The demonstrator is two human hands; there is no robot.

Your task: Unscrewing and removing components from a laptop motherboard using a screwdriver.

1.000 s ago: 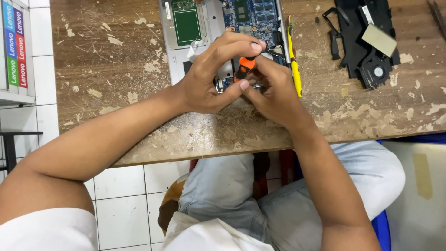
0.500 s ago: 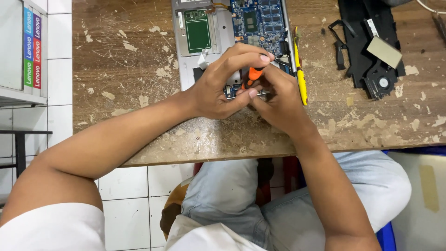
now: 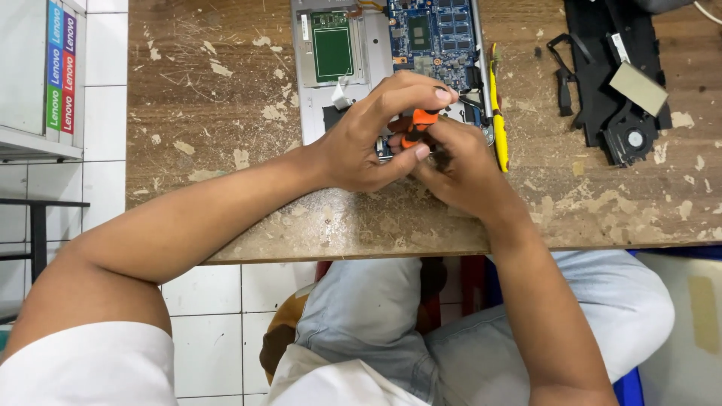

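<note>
Hands (image 3: pixel 406 146) shifted down, gripping orange tool (image 3: pixel 416 126)

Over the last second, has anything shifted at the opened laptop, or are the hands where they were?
Hardly anything. Both hands stay closed together over the orange-handled tool at the laptop's near edge, left hand arched over it, right hand beside it. Only the camera drifted. The yellow tool and black fan part lie unmoved.

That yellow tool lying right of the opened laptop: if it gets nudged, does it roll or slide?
The yellow tool looks long, thin and rigid, so it probably pushes as one stiff piece. It lies against the opened laptop edge, which likely blocks rolling that way. On the rough, chipped wooden table it would likely drag rather than glide.
</note>
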